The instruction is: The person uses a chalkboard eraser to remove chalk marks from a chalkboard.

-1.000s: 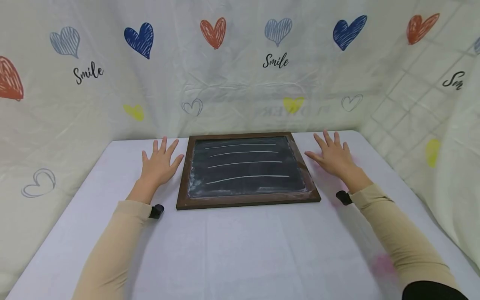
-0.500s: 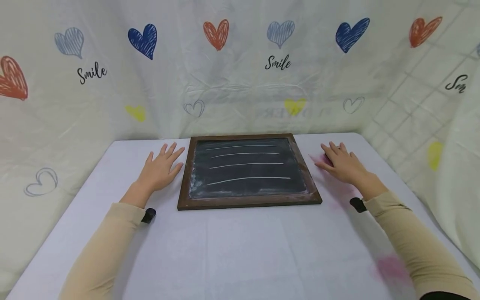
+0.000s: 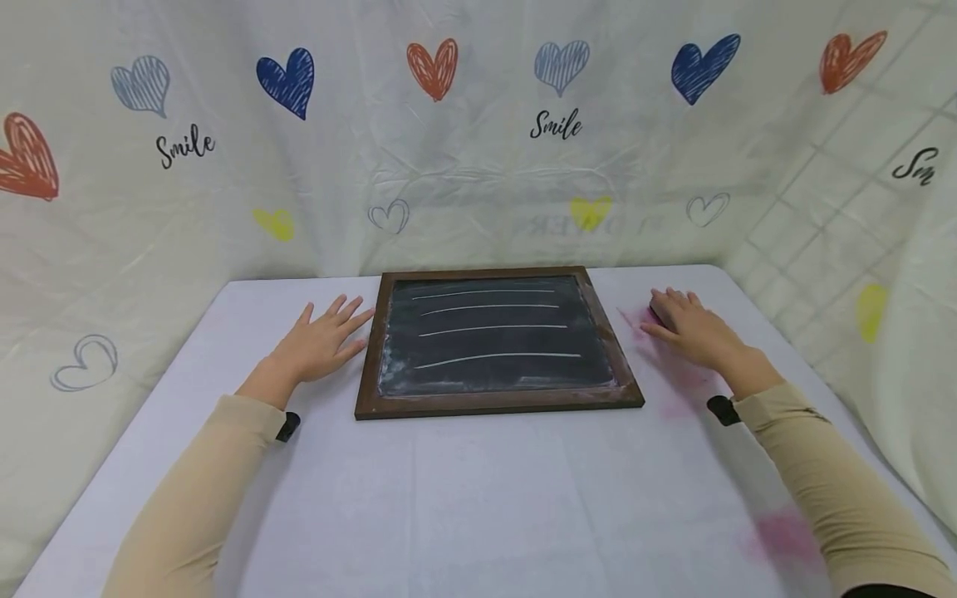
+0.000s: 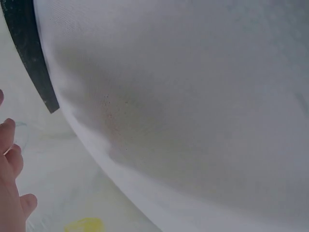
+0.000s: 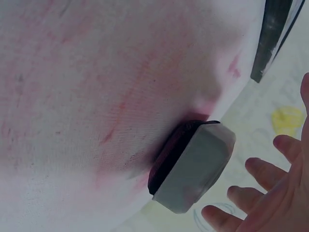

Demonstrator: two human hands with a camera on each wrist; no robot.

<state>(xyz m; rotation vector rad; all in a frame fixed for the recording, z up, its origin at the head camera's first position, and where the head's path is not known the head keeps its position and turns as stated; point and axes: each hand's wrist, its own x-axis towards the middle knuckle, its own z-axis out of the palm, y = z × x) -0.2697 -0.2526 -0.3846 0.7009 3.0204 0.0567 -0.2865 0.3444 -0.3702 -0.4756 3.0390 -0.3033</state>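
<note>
A chalkboard (image 3: 493, 340) in a brown wooden frame lies flat on the white table (image 3: 478, 498), with several white chalk lines across it. My left hand (image 3: 317, 345) rests flat on the table just left of the frame, fingers straight and spread; the left wrist view shows only its fingers (image 4: 9, 193) and a frame corner (image 4: 29, 53). My right hand (image 3: 691, 332) arches over a small eraser (image 3: 656, 313) to the right of the board. In the right wrist view the eraser (image 5: 190, 166), grey on top with a dark felt base, sits on the cloth with my fingers (image 5: 275, 193) spread close by, not gripping it.
Pink chalk stains mark the cloth around the eraser (image 3: 673, 374) and near the front right edge (image 3: 777, 531). A white curtain (image 3: 478, 149) printed with hearts and "Smile" closes in the table at the back and both sides.
My right hand has drawn back and lowered from a raised, spread pose to arch over the eraser. My left hand has settled flatter and slightly nearer to me.
</note>
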